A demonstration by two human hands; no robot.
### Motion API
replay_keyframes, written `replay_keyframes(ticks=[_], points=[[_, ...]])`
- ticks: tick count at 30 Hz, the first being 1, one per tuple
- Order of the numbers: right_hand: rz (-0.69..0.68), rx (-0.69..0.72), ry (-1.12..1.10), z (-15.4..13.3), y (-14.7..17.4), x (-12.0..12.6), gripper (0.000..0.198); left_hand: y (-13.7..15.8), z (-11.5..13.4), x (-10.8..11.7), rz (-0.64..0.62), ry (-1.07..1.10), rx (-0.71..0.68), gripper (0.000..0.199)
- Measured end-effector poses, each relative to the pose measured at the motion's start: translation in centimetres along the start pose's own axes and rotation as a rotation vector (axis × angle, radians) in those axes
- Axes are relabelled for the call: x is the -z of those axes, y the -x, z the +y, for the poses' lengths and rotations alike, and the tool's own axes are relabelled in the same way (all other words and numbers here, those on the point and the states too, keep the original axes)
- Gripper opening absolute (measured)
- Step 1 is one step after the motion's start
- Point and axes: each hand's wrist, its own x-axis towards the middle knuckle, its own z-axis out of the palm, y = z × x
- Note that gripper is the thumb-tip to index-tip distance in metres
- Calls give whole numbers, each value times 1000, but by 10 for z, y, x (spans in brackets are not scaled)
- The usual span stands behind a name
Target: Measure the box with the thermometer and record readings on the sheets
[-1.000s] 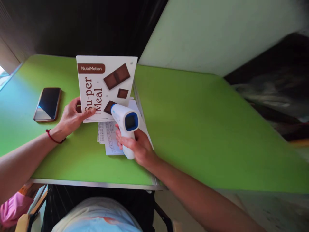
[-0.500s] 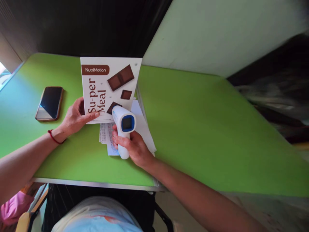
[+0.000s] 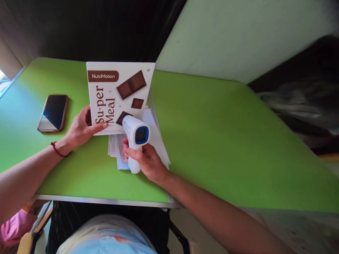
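Note:
My left hand (image 3: 82,127) grips the lower left corner of a white box (image 3: 106,95) printed "NutriMotion Su-per Meal" with chocolate pieces. Its thumb lies on the front; the other fingers are hidden behind. The box is held tilted up with its front facing me. In my right hand (image 3: 147,160) is a white and blue infrared thermometer (image 3: 134,128), fingers wrapped round the handle. The thermometer's nose points at the box's lower part, and its dark screen faces me. Whether nose and box touch, I cannot tell. Beneath both lie papers (image 3: 157,141), some covered in writing.
A phone (image 3: 53,113) in a brown-edged case lies on the green table (image 3: 225,141), left of the box. Behind the table stand a dark panel (image 3: 92,28) and a pale wall (image 3: 212,38). A chair armrest (image 3: 26,241) shows at the lower left.
The thermometer has turned very slightly in my right hand. The box and my left hand hold nearly still; the whole view has shifted a little.

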Motion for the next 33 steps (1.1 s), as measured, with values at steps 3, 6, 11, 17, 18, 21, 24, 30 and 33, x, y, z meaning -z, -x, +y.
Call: replay_keyframes(ticks=[3, 6, 11, 17, 18, 21, 24, 30, 33], points=[[-6, 17, 13, 1, 0, 0, 33, 0, 1, 0, -2, 31, 11, 64], [-40, 45, 28, 3, 0, 2, 32, 0, 3, -1, -9, 49, 21, 67], [-100, 54, -4, 5, -1, 3, 39, 0, 2, -1, -17, -1, 9, 65], [-117, 45, -46, 3, -1, 3, 41, 1, 4, 4, -28, -94, 7, 66], [-115, 47, -71, 2, 0, 4, 40, 1, 4, 5, -29, -113, 4, 66], [-89, 73, -79, 3, 2, 6, 35, 2, 5, 8, -35, -120, -7, 66], [-72, 92, -26, 4, 4, 7, 35, 2, 5, 8, -33, -103, 10, 63], [-168, 76, 1, -4, 4, 2, 53, -1, 4, 6, -50, -21, -4, 60], [-165, 79, 17, -8, 3, 1, 56, -1, 6, 7, -74, -4, -9, 58]])
